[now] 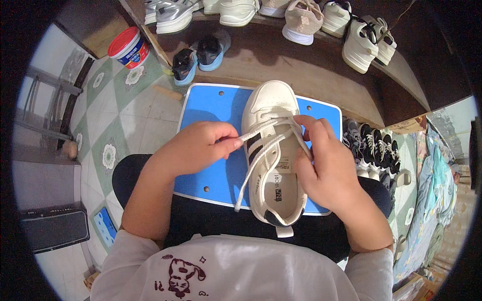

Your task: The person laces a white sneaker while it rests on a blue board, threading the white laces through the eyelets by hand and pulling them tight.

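Observation:
A white sneaker (pixel 271 98) with black side stripes lies on a blue board (pixel 214 109) with a white edge, its toe pointing away from me and its heel towards my body. A flat white shoelace (pixel 263 129) runs through the eyelets near the toe, and a loose length of it hangs over the sneaker's left side. Left of the shoe, my left hand (pixel 203 148) pinches the lace between thumb and forefinger. My right hand (pixel 325 161) is at the shoe's right side, its fingers around the eyelet flap and lace there; what exactly they grip is partly hidden.
Beyond the board a wooden shelf (pixel 263 64) carries several pale shoes, with dark-and-blue shoes (pixel 184 66) below. A red-lidded bucket (pixel 130 49) stands at the upper left. Several black sneakers (pixel 378 145) and a pile of clothes (pixel 425 188) lie to the right.

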The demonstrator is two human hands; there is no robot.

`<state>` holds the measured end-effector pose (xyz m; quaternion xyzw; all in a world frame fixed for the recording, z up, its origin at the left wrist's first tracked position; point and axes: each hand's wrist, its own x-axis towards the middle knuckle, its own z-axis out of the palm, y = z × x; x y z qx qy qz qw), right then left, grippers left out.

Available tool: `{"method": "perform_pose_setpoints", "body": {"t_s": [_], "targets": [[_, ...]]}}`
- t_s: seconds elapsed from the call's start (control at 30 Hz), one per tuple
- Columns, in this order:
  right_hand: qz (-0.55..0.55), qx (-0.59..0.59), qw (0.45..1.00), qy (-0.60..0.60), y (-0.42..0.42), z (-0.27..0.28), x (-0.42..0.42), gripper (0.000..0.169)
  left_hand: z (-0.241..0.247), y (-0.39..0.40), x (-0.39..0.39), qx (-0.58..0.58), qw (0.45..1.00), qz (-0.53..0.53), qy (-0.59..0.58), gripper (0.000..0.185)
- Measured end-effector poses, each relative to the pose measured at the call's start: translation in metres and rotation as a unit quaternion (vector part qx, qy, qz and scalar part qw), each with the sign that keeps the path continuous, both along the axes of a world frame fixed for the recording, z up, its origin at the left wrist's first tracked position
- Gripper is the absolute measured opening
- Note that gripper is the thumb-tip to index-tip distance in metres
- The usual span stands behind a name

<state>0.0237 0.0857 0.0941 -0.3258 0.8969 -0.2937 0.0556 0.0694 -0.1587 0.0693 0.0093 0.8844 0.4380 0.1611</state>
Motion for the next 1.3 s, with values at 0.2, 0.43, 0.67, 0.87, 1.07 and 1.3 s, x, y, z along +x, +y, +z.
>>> {"method": "perform_pose_setpoints", "body": {"t_s": [0.2, 0.43, 0.67, 0.87, 1.07, 1.3], "targets": [[0.072, -0.093, 0.98, 0.16, -0.001, 0.002, -0.001, 0.033, 0.02, -0.007, 0.015, 0.358, 0.933, 0.026, -0.024, 0.02], [0.202, -0.263, 0.941, 0.067, -0.022, -0.001, 0.01, 0.029, 0.041, 0.045, 0.035, 0.632, 0.774, -0.023, 0.047, 0.041], [0.125, -0.305, 0.917, -0.222, 0.002, 0.015, 0.003, 0.01, 0.012, -0.007, -0.001, 0.731, 0.668, 0.136, 0.021, 0.019], [0.153, -0.031, 0.973, 0.167, 0.018, 0.023, -0.028, 0.016, -0.003, -0.054, -0.022, 0.468, 0.853, 0.232, -0.014, 0.02], [0.119, -0.021, 0.978, 0.173, 0.028, 0.02, -0.044, 0.011, -0.025, -0.062, -0.027, -0.036, 0.966, 0.247, 0.063, 0.024], [0.124, -0.077, 0.975, 0.168, 0.011, 0.009, -0.036, 0.011, -0.014, -0.008, -0.015, -0.196, 0.899, 0.125, 0.37, 0.026]]}}
